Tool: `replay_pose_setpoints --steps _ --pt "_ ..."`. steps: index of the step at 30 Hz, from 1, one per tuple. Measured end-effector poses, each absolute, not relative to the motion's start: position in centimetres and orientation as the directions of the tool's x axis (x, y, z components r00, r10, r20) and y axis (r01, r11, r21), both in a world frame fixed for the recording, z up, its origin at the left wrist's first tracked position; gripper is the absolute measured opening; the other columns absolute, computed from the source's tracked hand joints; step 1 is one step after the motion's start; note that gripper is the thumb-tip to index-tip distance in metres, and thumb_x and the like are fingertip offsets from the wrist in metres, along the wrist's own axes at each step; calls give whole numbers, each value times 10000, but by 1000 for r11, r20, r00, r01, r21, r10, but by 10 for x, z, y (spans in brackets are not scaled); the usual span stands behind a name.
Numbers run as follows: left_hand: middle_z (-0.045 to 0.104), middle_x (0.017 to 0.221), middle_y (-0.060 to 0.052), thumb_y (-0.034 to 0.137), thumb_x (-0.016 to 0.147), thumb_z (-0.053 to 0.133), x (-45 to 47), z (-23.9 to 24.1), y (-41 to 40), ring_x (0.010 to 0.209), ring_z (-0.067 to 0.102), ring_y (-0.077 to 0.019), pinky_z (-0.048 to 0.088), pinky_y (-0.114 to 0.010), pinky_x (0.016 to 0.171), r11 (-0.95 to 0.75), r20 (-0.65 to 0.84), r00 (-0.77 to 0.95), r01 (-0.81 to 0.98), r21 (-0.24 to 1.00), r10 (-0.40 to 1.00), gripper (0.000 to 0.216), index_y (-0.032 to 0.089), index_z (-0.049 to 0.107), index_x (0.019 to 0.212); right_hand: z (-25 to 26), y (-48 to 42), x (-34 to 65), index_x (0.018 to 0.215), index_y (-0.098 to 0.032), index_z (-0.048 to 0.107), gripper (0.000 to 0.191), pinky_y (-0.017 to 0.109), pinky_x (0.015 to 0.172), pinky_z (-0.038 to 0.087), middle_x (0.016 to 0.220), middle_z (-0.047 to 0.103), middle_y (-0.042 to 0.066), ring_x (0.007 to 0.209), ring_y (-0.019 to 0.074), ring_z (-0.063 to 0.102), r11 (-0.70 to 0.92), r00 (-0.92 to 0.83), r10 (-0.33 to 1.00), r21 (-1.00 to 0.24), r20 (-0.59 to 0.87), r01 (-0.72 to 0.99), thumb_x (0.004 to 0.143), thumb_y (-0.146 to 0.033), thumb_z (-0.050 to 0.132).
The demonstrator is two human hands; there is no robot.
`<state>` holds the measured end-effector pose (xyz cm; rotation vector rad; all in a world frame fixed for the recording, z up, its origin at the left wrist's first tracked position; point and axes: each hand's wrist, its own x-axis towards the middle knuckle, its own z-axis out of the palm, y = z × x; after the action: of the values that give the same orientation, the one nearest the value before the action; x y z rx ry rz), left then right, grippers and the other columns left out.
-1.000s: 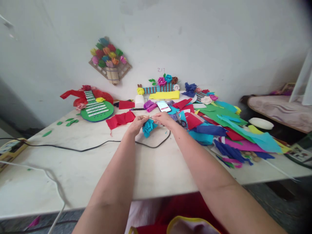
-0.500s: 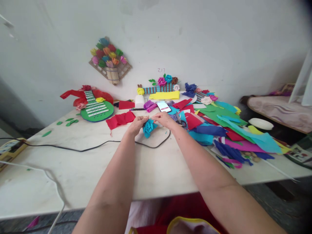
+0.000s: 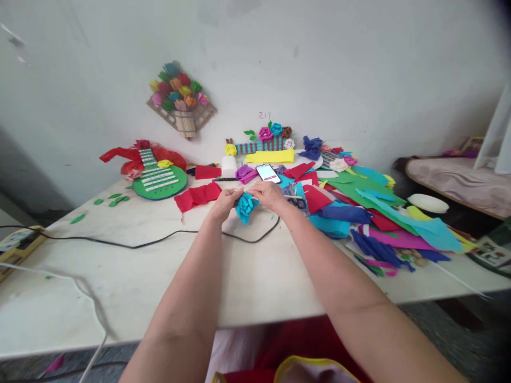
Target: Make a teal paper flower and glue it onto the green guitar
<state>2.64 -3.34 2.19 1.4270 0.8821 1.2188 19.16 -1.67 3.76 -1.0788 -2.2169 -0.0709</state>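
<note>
With the blue flower (image 3: 245, 208) as the clock's centre and twelve toward the wall, the black cord (image 3: 255, 241) curves across the table (image 3: 263, 287) at six, on the near side. Next comes the flower itself, between the two hands and just below their fingertips. At nine, the left hand (image 3: 228, 202) pinches it at the upper edge. At two, the fingers of the right hand (image 3: 266, 193) are drawn close together there; whether they grip it I cannot tell. This looks like fine fingertip work at the flower's base, so the next move probably calls for a steady left pinch and light right fingers, sparing the petals.

The base is hidden behind the fingers. At three, a pale stick (image 3: 294, 197) shows past the right wrist, over the scissors (image 3: 301, 204); its other end is out of sight. Farther off, at one, the phone's (image 3: 268, 173) screen is too small to read.
</note>
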Motion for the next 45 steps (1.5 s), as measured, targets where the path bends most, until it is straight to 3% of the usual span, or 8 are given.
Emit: replay_pose_setpoints --steps 10,20,45 --pt "549 492 -7 371 678 674 24 15 -26 438 494 -97 368 -218 463 -144 181 155 -223 964 971 290 129 558 569 46 -33 185 914 -173 690 320 255 659 336 909 676 79 801 170 586 597 -487 673 -20 557 802 908 -307 399" --pt "531 485 6 339 637 702 24 14 -25 429 460 -77 338 -202 436 -141 194 160 -291 946 968 273 123 558 550 38 -29 184 807 -154 668 333 268 587 269 787 647 72 694 146 520 635 -533 541 100 650 766 918 -280 379" --pt "485 458 25 313 633 687 25 16 -27 409 420 -71 303 -208 427 -192 232 129 -266 945 964 253 142 529 534 37 -27 184 881 -162 693 305 261 609 298 825 658 70 737 150 543 643 -500 562 31 659 765 902 -299 420"
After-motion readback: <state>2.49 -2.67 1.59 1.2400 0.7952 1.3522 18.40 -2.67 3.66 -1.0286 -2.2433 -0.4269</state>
